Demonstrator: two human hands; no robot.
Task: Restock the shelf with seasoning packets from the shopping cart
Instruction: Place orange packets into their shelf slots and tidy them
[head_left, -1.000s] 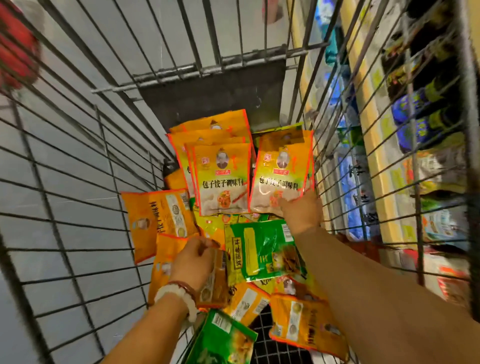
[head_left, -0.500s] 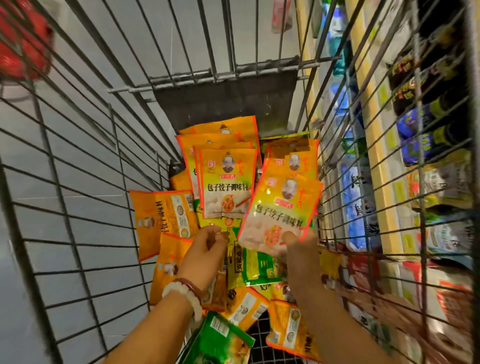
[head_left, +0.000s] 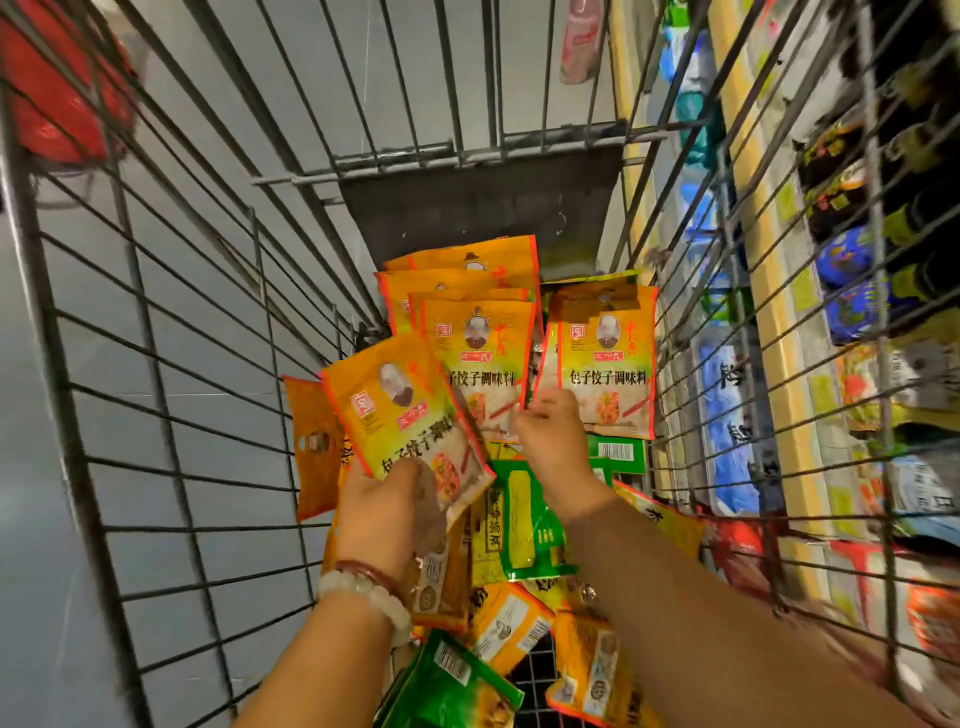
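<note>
I look down into a wire shopping cart (head_left: 171, 415) that holds many seasoning packets. My left hand (head_left: 387, 514), with a bead bracelet on the wrist, holds one orange seasoning packet (head_left: 402, 415) by its lower edge, tilted to the left. Two stacks of the same orange packets stand against the cart's far end, a left stack (head_left: 478, 332) and a right stack (head_left: 608, 364). My right hand (head_left: 550, 441) reaches between them, its fingers curled on the lower left corner of a packet in the right stack. Green packets (head_left: 519, 519) and more orange ones lie flat below my arms.
A store shelf (head_left: 769, 291) with yellow price rails runs along the cart's right side, stocked with blue bags and dark bottles (head_left: 852, 270). A red thing (head_left: 57, 98) hangs outside the cart at top left. Grey floor lies to the left.
The orange packet that my right hand lifted from the right stack is now in my left hand. My right hand has gone back to the right stack.
</note>
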